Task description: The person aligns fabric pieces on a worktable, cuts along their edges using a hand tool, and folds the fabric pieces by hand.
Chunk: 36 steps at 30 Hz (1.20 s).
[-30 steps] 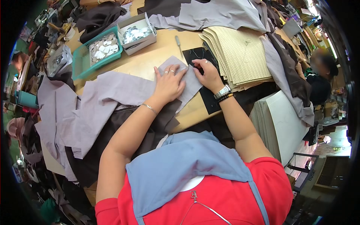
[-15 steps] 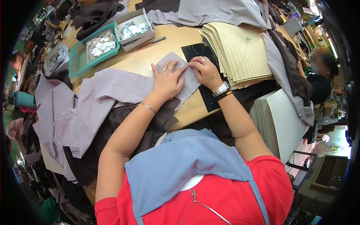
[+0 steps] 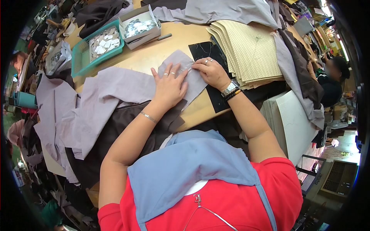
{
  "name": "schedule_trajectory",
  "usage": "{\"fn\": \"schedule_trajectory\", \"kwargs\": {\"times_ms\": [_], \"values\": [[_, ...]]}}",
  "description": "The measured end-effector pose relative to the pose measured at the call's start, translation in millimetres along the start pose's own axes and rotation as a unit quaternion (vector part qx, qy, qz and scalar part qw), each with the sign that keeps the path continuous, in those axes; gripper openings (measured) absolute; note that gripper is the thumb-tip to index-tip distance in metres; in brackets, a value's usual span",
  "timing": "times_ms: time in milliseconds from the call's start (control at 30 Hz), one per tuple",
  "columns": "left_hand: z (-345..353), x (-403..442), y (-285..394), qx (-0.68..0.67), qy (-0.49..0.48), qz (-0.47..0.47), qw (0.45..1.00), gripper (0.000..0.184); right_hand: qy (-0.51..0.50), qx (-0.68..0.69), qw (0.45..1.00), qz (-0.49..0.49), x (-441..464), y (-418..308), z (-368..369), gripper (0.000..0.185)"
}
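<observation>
A light grey-lilac fabric piece (image 3: 175,57) lies on the wooden table (image 3: 135,57) in front of me. My left hand (image 3: 169,85) rests flat on it with fingers spread, the index fingertip close to my right hand. Thumb and index finger of my right hand (image 3: 212,74) are pinched together at the fabric's right part. Whatever sits in that pinch is too small to make out. Beneath the right wrist is a black sheet (image 3: 215,99). Dark brown cloth (image 3: 133,122) lies under my left forearm, beside a longer grey-lilac cloth (image 3: 98,92).
A teal basket (image 3: 79,68) holds small pale pieces. Beside it, a cardboard box (image 3: 143,39) contains shiny pieces, with a grey pen-like stick (image 3: 164,37) nearby. Woven straw-coloured sheets (image 3: 252,54) are stacked at right, above large white boards (image 3: 295,119). Another person (image 3: 330,82) is at far right.
Both hands have shifted very slightly on the fabric, and the right forearm is turned a little outward. The camera view has moved slightly. The left hand still lies flat and the right still pinches.
</observation>
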State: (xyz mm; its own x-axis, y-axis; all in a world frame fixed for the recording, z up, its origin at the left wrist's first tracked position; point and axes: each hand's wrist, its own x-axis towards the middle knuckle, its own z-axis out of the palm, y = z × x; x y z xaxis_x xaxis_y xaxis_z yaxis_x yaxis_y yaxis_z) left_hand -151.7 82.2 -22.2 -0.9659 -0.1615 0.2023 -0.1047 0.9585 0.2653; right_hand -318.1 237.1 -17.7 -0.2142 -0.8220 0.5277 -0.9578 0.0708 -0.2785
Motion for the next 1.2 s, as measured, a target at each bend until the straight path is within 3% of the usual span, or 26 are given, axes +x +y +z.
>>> {"fn": "schedule_trajectory", "kwargs": {"times_ms": [433, 633, 733, 833, 1200], "values": [[-17.4, -20.9, 1.2, 0.034, 0.025, -0.003, 0.999, 0.035, -0.084, -0.084, 0.991, -0.062, 4.5, -1.3, -2.0, 0.024], [-20.8, -31.7, 0.4, 0.03, 0.036, -0.006, 0.999, 0.035, -0.194, -0.15, 0.969, 0.005, 6.1, -22.5, -13.7, 0.033], [-24.4, -34.8, -0.4, 0.041, 0.028, -0.003, 0.999, 0.035, -0.195, -0.2, 0.96, -0.028, 4.4, -26.7, -12.0, 0.038], [-26.8, -38.5, 0.4, 0.051, 0.032, -0.001, 0.998, 0.035, -0.243, -0.22, 0.945, -0.002, 6.8, -40.5, -15.3, 0.039], [-32.6, -53.7, 1.3, 0.058, 0.04, -0.011, 0.997, 0.039, -0.236, -0.19, 0.953, 0.007, 4.8, -54.2, -8.8, 0.041]]}}
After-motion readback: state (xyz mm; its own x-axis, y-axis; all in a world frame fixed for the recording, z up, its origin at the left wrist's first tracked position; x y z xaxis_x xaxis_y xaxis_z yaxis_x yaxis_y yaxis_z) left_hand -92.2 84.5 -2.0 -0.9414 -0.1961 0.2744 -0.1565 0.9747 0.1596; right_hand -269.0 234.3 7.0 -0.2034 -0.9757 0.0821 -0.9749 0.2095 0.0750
